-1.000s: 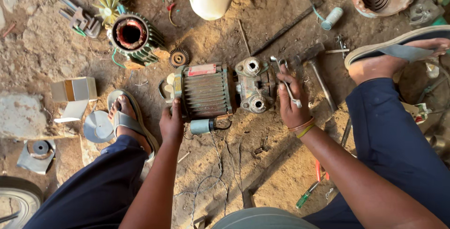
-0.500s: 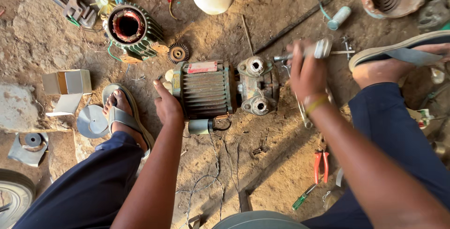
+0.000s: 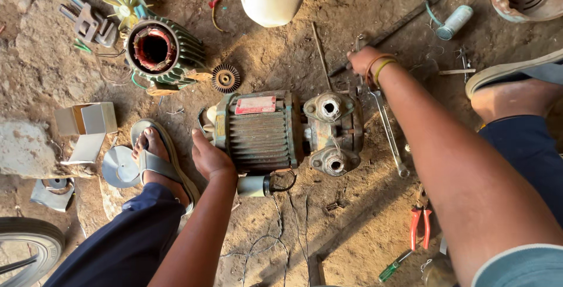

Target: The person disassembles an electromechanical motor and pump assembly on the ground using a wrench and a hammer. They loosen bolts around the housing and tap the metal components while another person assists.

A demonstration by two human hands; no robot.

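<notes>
Dirt floor (image 3: 352,228) strewn with parts. Green motor-pump (image 3: 275,131) lies centred, long axis left to right. Left hand (image 3: 208,158) rests open-palmed against its left end; right hand (image 3: 363,59) reaches beyond the pump end, its grip hidden.

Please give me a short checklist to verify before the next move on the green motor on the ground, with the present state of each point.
1. Left hand steadies the motor at its end: ok.
2. Right hand holds a tool: cannot tell, its palm faces away.
3. Spanner within reach beside the pump end: ok.
4. Pliers at hand, near the right leg: ok.
5. Ground around the motor free of loose wires: not ok, thin wires lie in front.
6. Left foot clear of the motor: ok.
</notes>
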